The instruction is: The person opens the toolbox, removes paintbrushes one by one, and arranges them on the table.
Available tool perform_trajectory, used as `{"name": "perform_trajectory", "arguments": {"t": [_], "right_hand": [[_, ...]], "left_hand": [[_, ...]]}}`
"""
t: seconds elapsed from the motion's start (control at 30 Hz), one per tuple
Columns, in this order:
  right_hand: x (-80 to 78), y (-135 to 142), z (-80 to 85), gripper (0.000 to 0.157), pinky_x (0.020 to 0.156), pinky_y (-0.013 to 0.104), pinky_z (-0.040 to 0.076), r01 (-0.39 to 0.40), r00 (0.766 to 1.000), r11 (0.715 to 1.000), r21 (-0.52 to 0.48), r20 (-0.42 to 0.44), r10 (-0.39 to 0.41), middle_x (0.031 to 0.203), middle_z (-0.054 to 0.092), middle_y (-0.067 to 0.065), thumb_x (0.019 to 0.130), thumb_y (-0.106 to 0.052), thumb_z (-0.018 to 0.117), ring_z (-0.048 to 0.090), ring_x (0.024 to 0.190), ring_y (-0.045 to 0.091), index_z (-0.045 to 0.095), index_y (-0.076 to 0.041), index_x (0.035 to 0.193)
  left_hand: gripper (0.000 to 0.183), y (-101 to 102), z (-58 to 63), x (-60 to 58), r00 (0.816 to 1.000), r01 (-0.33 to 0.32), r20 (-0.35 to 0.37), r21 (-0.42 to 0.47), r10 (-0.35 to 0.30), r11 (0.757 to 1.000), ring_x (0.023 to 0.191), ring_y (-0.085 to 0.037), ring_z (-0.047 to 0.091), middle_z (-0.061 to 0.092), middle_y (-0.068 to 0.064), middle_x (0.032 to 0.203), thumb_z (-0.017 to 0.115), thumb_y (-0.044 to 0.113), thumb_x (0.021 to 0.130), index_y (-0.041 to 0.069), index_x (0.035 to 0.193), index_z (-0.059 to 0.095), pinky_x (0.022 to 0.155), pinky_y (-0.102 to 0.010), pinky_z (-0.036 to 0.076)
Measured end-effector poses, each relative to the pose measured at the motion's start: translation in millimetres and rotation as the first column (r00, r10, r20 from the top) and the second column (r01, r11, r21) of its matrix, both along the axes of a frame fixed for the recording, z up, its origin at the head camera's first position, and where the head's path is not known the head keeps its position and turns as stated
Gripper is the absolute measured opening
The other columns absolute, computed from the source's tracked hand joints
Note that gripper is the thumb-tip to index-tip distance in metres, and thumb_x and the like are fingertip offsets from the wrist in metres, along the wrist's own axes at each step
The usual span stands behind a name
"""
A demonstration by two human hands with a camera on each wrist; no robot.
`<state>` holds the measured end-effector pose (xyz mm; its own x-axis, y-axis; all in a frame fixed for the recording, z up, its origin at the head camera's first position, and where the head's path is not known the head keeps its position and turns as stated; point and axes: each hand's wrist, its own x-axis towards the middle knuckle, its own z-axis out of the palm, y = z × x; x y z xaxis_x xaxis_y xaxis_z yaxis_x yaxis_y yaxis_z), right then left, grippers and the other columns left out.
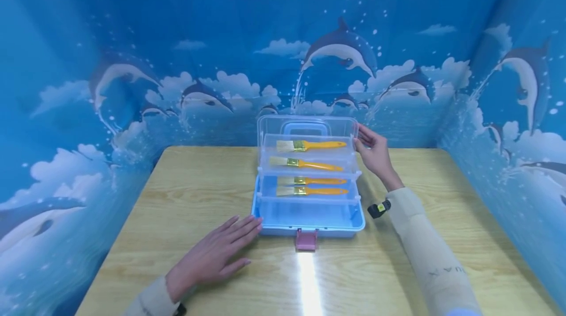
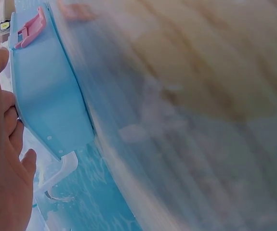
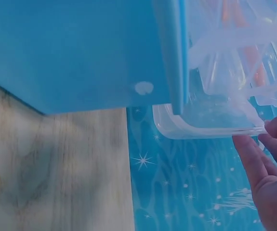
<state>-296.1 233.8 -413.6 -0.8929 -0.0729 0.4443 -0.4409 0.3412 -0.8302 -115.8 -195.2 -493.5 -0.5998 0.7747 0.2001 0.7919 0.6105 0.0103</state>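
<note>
A blue plastic storage box [image 1: 308,232] stands with its clear lid [image 1: 292,118] raised and its clear tiered trays [image 1: 267,168] fanned out above the base. Several paintbrushes [image 1: 323,145] with yellow-orange handles and pale bristles lie in the trays. My right hand [image 1: 375,151] pinches the right edge of the lid; in the right wrist view, thumb and fingers [image 3: 254,159] meet at its rim. Fingers extended, my left hand [image 1: 221,252] touches the box's front left corner. The left wrist view shows that hand [image 2: 6,144] beside the blue wall [image 2: 51,86].
The box sits on a wood-grain table [image 1: 199,183]. A pink latch [image 1: 306,240] hangs at its front, and a blue handle [image 1: 305,128] shows through the lid. Blue dolphin-printed cloth [image 1: 247,21] rises behind the table and along both sides.
</note>
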Motion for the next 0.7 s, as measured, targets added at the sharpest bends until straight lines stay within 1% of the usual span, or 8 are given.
{"name": "perform_trajectory", "arguments": {"t": [0.13, 0.17, 0.27, 0.37, 0.43, 0.5, 0.6, 0.7], "right_hand": [[-4.5, 0, -3.5, 0.048, 0.083, 0.012, 0.057, 0.019, 0.998, 1.0, 0.008, 0.054, -0.019, 0.14, 0.055, 0.033, 0.099, 0.006, 0.057, 0.06, 0.121, 0.05, 0.047, 0.009, 0.146], [-6.3, 1, -5.6, 0.048, 0.083, 0.013, 0.058, 0.019, 0.997, 1.0, 0.006, 0.073, -0.019, 0.141, 0.054, 0.033, 0.099, 0.005, 0.056, 0.059, 0.122, 0.05, 0.046, 0.008, 0.147], [-15.9, 5, -17.6, 0.05, 0.084, 0.014, 0.058, 0.016, 0.989, 1.0, -0.02, 0.147, -0.013, 0.145, 0.052, 0.028, 0.101, 0.003, 0.055, 0.058, 0.126, 0.046, 0.045, 0.003, 0.15], [-26.8, 9, -30.4, 0.051, 0.086, 0.015, 0.058, 0.019, 0.98, 0.999, -0.041, 0.199, -0.011, 0.149, 0.051, 0.024, 0.102, 0.0, 0.054, 0.057, 0.129, 0.043, 0.043, -0.002, 0.152], [-32.3, 11, -37.0, 0.05, 0.087, 0.014, 0.057, 0.017, 0.977, 0.999, -0.043, 0.211, -0.008, 0.149, 0.051, 0.023, 0.103, -0.002, 0.054, 0.056, 0.131, 0.042, 0.044, -0.004, 0.152], [-35.2, 12, -40.2, 0.05, 0.089, 0.014, 0.057, 0.006, 0.977, 0.999, -0.053, 0.211, 0.005, 0.149, 0.052, 0.022, 0.104, -0.004, 0.054, 0.055, 0.132, 0.042, 0.044, -0.005, 0.152], [-37.2, 13, -43.3, 0.049, 0.093, 0.015, 0.055, -0.006, 0.974, 0.997, -0.074, 0.225, 0.023, 0.149, 0.052, 0.023, 0.104, -0.007, 0.055, 0.054, 0.133, 0.041, 0.044, -0.005, 0.152], [-38.2, 13, -46.2, 0.05, 0.098, 0.017, 0.053, -0.017, 0.965, 0.996, -0.083, 0.259, 0.038, 0.152, 0.049, 0.023, 0.105, -0.008, 0.054, 0.052, 0.136, 0.04, 0.042, -0.004, 0.154]], "left_hand": [[0.074, 1, 1.9, -0.2, 0.999, -0.013, 0.03, -0.005, 0.013, 1.0, 0.155, -0.018, 0.023, 0.019, 0.004, 0.17, 0.057, 0.048, 0.101, 0.017, 0.162, 0.027, 0.128, -0.037, 0.008], [0.074, 1, 2.0, -0.1, 0.999, -0.012, 0.035, -0.007, 0.012, 1.0, 0.155, -0.018, 0.023, 0.019, 0.004, 0.17, 0.056, 0.048, 0.102, 0.017, 0.162, 0.026, 0.129, -0.036, 0.007], [0.074, 1, 1.6, 0.8, 0.999, -0.012, 0.037, -0.005, 0.012, 1.0, 0.155, -0.018, 0.024, 0.02, 0.004, 0.17, 0.056, 0.048, 0.102, 0.017, 0.162, 0.026, 0.129, -0.034, 0.003], [0.074, 0, 1.0, 1.9, 1.0, -0.009, 0.024, -0.003, 0.009, 1.0, 0.155, -0.019, 0.025, 0.021, 0.003, 0.17, 0.057, 0.047, 0.101, 0.016, 0.162, 0.028, 0.129, -0.032, 0.0], [0.074, 0, 0.8, 2.3, 1.0, -0.01, 0.017, -0.002, 0.01, 1.0, 0.155, -0.018, 0.025, 0.021, 0.004, 0.17, 0.057, 0.048, 0.101, 0.017, 0.162, 0.028, 0.129, -0.032, 0.0], [0.074, 1, 0.7, 2.1, 1.0, -0.005, 0.008, -0.002, 0.005, 1.0, 0.155, -0.018, 0.025, 0.022, 0.004, 0.169, 0.057, 0.048, 0.101, 0.017, 0.162, 0.027, 0.13, -0.033, 0.001], [0.075, 1, 0.3, 1.1, 1.0, 0.001, -0.001, 0.001, -0.001, 1.0, 0.155, -0.018, 0.025, 0.023, 0.004, 0.169, 0.058, 0.048, 0.101, 0.017, 0.162, 0.027, 0.13, -0.035, 0.003], [0.075, 1, -0.1, 0.2, 1.0, 0.014, -0.019, 0.014, -0.014, 1.0, 0.154, -0.019, 0.027, 0.026, 0.002, 0.168, 0.06, 0.047, 0.1, 0.015, 0.161, 0.029, 0.13, -0.036, 0.005]]}}
